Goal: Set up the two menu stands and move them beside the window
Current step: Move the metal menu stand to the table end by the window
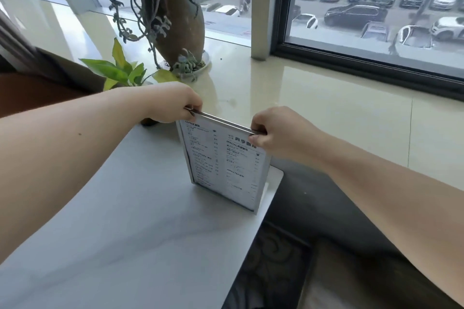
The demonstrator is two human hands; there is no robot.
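Two grips: left hand [173, 104] and right hand [276, 130] pinch top corners of upright silver-framed menu stand [223, 165].
Risk: base near grey surface [113, 221] edge; sideways push drops it.

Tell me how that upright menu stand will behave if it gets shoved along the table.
The menu stand looks thin and tall over a narrow foot, so a push near its top would probably tip it. Its rigid frame likely won't flex. Near the table corner, it might slide off; both hands grip its top edge.

Head cam – fwd/down, close over table [105, 221]
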